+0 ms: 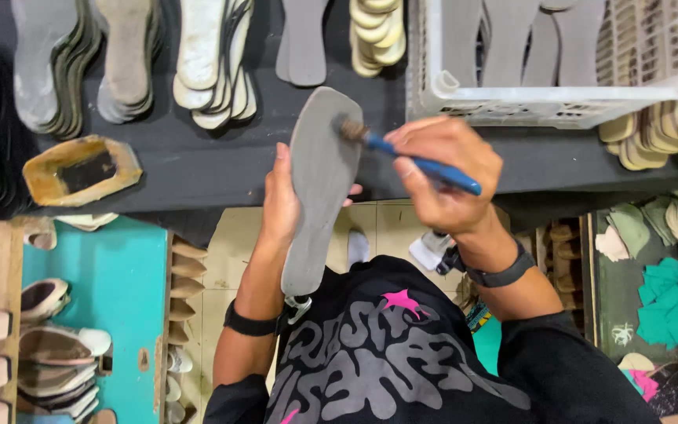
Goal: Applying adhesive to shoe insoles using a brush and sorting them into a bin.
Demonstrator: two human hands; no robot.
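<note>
Dark worktable, pale tiled floor, teal shelf

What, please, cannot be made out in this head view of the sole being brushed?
- Left hand: its fingers are mostly hidden behind the grey insole.
- Blue-handled brush: its mid handle is covered by the right hand.
- White crate: its top is cut off by the picture's upper edge.
- Glue tray: its dark contents are unclear.

Black short-sleeved shirt with grey squiggly print and small pink star shapes, dark band on left wrist, dark grey strap on right wrist, bare forearms, both hands ungloved
</note>
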